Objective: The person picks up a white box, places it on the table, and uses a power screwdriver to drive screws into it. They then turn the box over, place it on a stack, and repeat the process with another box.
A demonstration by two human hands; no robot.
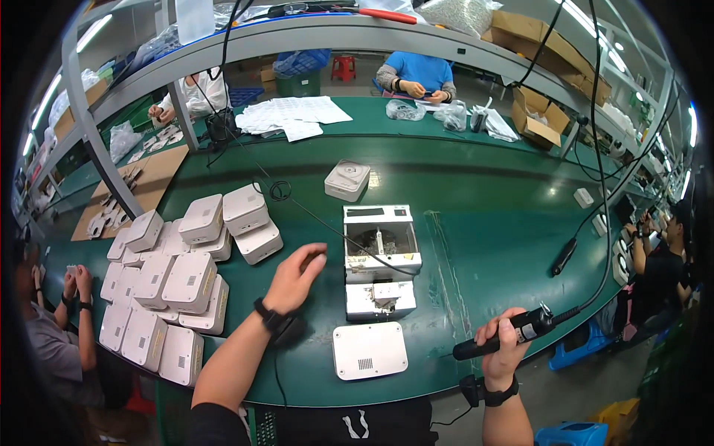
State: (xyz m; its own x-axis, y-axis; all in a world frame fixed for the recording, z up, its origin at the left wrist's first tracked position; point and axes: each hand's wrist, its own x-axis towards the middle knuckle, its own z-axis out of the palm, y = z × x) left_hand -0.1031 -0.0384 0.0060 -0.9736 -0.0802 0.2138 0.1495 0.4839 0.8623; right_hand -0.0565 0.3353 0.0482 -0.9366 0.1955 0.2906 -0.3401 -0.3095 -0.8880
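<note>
White machine with a windowed top point(383, 264) taken as landmark. Left hand point(292, 279) hovered left of it, fingers loosely curled, holding nothing. Right hand point(504, 346) lay right and nearside of it, closed around a corded black screwdriver point(531, 325), tip pointing left. White panel point(370, 351) lay flat just nearside of the machine; stacked white cases point(190, 282) stood well left.

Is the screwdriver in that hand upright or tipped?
Tipped: the electric screwdriver in the right hand lies nearly sideways, nose left, cord right.
</note>
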